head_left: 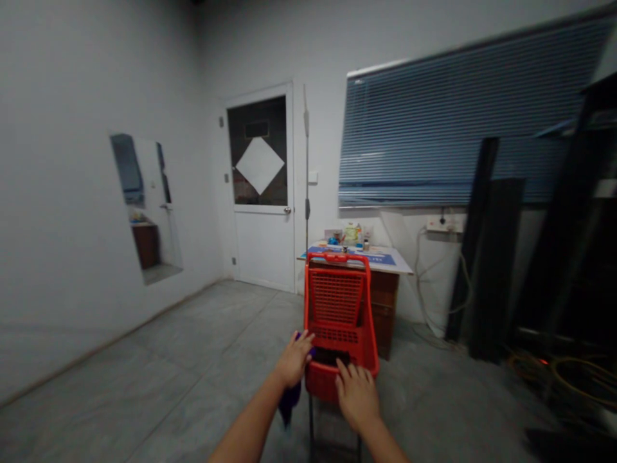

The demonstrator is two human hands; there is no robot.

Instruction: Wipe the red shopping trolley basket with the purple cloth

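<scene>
Nearest you, your left hand (292, 361) closes over purple cloth (289, 402) at the red cart's (340, 308) near left corner, the cloth hanging outside it. Your right hand (357, 392) has fingers loosely spread at the near rim; you cannot tell whether it grips anything. Dark material lies inside the cart, which stands on grey, seamed concrete floor (207, 360). Beyond it, a table (402, 262) bears small bottles and blue-and-white sheets. Farther back are a white door (264, 247), blue blinds (424, 135) and, leftward, a wall mirror (149, 212).
</scene>
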